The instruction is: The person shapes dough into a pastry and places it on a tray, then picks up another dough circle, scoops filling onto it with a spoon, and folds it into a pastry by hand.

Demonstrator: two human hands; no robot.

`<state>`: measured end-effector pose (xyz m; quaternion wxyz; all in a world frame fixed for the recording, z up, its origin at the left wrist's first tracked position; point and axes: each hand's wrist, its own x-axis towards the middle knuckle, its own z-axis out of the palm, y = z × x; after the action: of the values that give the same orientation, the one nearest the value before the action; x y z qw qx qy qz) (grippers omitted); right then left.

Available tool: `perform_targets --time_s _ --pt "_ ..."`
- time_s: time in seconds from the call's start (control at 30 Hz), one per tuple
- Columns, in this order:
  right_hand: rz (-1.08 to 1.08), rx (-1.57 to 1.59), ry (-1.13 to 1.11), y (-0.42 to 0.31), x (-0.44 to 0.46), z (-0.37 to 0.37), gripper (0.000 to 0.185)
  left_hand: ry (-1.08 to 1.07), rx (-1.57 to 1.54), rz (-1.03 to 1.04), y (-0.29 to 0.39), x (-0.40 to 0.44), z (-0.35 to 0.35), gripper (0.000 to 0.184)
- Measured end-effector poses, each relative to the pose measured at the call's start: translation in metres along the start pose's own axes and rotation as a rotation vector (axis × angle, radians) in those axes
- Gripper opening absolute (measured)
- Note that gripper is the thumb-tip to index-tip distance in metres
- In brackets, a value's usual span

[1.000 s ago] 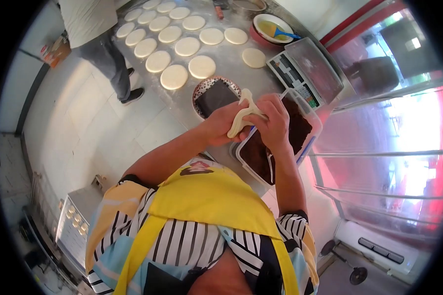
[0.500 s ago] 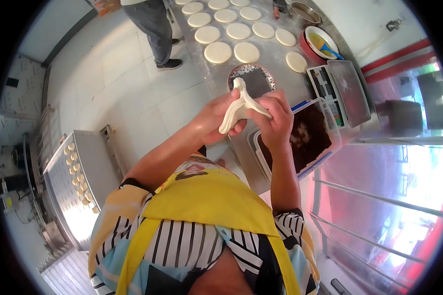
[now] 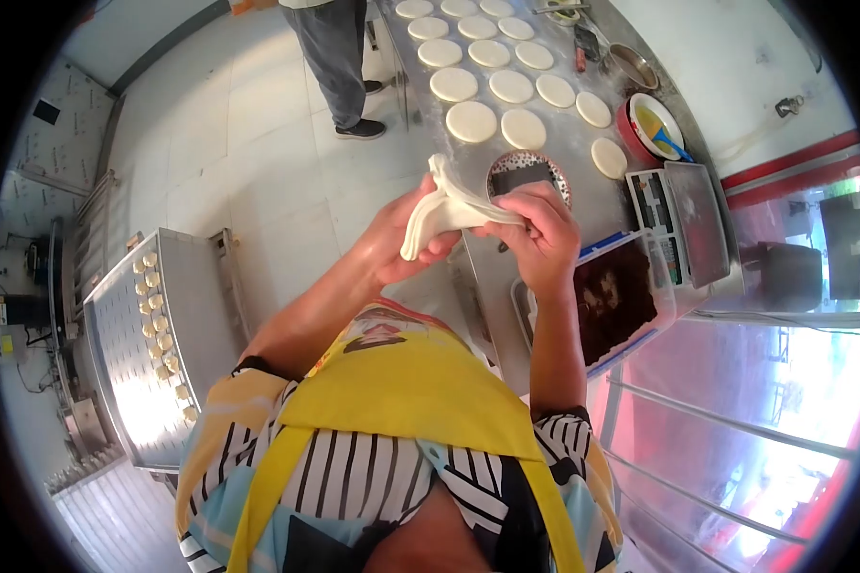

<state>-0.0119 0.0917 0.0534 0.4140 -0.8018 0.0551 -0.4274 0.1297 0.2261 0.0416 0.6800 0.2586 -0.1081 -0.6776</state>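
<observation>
A soft piece of white dough (image 3: 446, 216) is held up in front of my apron, folded into ridges that meet at a raised tip. My left hand (image 3: 398, 236) cups it from the left, its fingers wrapped under and behind. My right hand (image 3: 542, 232) pinches the dough's right end between thumb and bent fingers. Whatever lies inside the folds is hidden. Just beyond my right hand sits a round dish with a speckled rim (image 3: 556, 176), partly covered by that hand. Below the same hand is a clear plastic tub (image 3: 666, 286) of dark brown crumbly filling (image 3: 613, 310).
Several flat dough rounds (image 3: 471, 122) lie on the metal table (image 3: 583, 205). At right stand a scale (image 3: 652, 212) and a bowl of yellow liquid (image 3: 648, 119) with a blue-handled utensil (image 3: 674, 145). A tray (image 3: 196, 315) with small pieces is at left; a person (image 3: 334, 57) stands beyond.
The view has shifted, so the table and tub appear farther right. Both hands keep hold of the dough; its right side now looks drawn out wider toward my right hand.
</observation>
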Motion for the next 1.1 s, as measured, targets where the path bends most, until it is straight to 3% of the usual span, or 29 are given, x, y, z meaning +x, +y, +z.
perform_targets --time_s 0.1,0.2,0.37,0.5,0.63,0.8,0.9,1.1 --pt "0.063 0.059 -0.027 -0.005 -0.002 0.009 0.022 -0.008 -0.012 0.030 0.007 -0.004 -0.015 0.054" --pt "0.086 0.149 -0.043 -0.005 0.007 0.017 0.022 -0.153 -0.088 0.026 0.013 -0.011 -0.030 0.053" --pt "0.160 0.089 -0.176 -0.004 0.009 0.013 0.033 -0.105 -0.032 0.051 0.023 -0.015 -0.037 0.054" --pt "0.010 -0.155 -0.123 -0.032 0.032 0.028 0.047 0.002 0.144 0.046 0.032 -0.023 -0.031 0.052" --pt "-0.262 -0.300 -0.174 -0.016 0.042 0.058 0.029 0.043 0.211 0.010 0.034 -0.024 -0.028 0.049" --pt "-0.235 -0.231 -0.104 -0.011 0.037 0.075 0.025 0.235 0.245 0.060 0.039 -0.034 -0.012 0.046" --pt "-0.192 -0.228 -0.099 -0.010 0.036 0.077 0.024 0.039 0.071 0.047 0.043 -0.035 -0.040 0.046" --pt "-0.185 -0.214 -0.065 -0.007 0.036 0.079 0.025 0.078 0.068 0.072 0.045 -0.039 -0.037 0.044"
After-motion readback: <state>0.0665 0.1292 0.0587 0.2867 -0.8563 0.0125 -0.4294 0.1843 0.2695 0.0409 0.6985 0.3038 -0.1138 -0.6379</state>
